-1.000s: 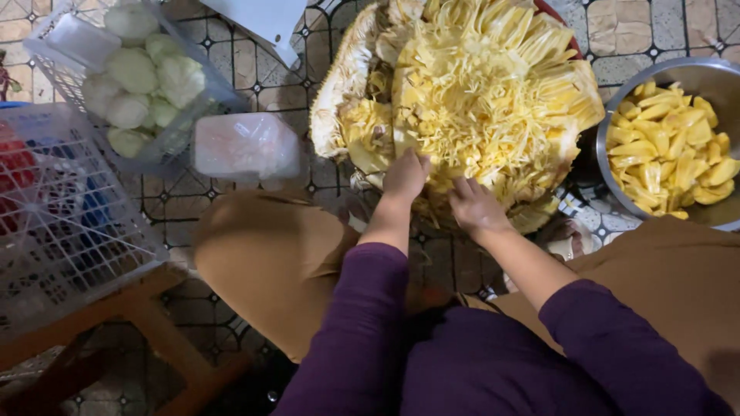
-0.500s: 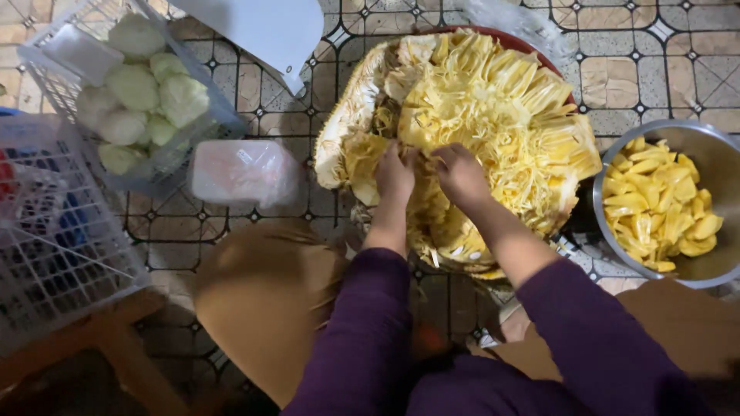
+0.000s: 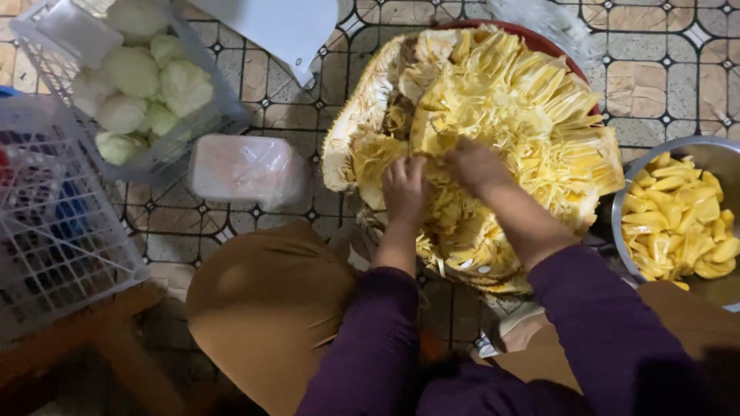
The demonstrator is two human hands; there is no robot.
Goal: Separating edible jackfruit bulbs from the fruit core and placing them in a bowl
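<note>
nearest, the purple sleeves (image 3: 370, 339) reach over a tan-clad knee (image 3: 262, 316) toward the opened jackfruit (image 3: 493, 146), which lies on the tiled floor just ahead, where both arms can work it. the left hand (image 3: 404, 185) is clenched on yellow fibres at its near-left part; the right hand (image 3: 476, 163) pinches into the centre beside it. right of the jackfruit a metal bowl (image 3: 713, 158) holds freed yellow pods (image 3: 677, 227), close for dropping. left of it lie a wrapped pinkish pack (image 3: 245, 169) and, farther, a wire basket of cabbages (image 3: 142, 77).

Your path left is blocked by the wrapped tray (image 3: 245, 171) and baskets (image 3: 54, 223); the steel bowl (image 3: 717, 158) blocks right.
</note>
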